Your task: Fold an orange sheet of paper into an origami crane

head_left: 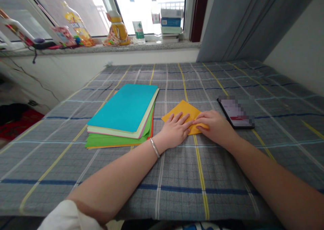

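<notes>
My left hand and right hand rest open, fingers flat and not gripping, on a folded orange paper square; a stack of coloured paper sheets lies just left of my left fingers.

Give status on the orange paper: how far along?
Done: the orange paper looks folded, with a pointed top corner. In hand: the left hand and the right hand press on it. Left: the stack of coloured paper, teal sheet on top, lies beside it, with neither hand on it. Remaining folds can't be told.
</notes>
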`<state>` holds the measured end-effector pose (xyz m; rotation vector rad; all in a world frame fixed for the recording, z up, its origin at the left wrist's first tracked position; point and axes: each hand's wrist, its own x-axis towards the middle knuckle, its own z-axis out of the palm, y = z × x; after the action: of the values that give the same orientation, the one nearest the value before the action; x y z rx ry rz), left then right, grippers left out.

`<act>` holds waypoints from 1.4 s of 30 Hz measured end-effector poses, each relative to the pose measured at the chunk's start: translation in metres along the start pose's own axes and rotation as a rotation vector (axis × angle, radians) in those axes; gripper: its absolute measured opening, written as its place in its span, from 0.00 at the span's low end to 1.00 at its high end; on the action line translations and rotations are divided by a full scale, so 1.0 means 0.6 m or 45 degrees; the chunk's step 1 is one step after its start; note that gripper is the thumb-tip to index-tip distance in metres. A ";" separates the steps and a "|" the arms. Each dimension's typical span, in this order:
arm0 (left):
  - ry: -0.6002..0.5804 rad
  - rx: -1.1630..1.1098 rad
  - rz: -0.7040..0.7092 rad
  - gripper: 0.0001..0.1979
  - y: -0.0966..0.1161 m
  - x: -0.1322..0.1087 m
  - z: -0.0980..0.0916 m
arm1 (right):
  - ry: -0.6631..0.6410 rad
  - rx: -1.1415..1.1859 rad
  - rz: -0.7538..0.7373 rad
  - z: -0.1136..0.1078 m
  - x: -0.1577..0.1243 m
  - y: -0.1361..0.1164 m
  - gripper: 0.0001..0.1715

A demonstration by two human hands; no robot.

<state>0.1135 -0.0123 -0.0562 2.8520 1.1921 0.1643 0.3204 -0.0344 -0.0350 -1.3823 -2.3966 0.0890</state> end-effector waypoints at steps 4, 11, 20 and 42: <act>-0.023 0.012 0.022 0.24 0.000 0.000 -0.005 | -0.135 0.127 -0.357 -0.003 -0.005 -0.015 0.14; -0.024 0.007 0.029 0.24 -0.001 0.001 -0.006 | -0.229 -0.030 -0.341 -0.008 -0.011 -0.033 0.16; -0.031 -0.003 0.026 0.24 -0.002 0.002 -0.005 | -0.263 -0.222 -0.254 -0.018 -0.009 -0.047 0.15; 0.000 -0.009 0.039 0.24 -0.003 0.002 -0.007 | -0.562 -0.420 0.374 -0.074 -0.020 -0.049 0.14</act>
<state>0.1123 -0.0101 -0.0519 2.8652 1.1461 0.1690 0.3171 -0.0653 0.0095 -2.0477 -2.6196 0.0845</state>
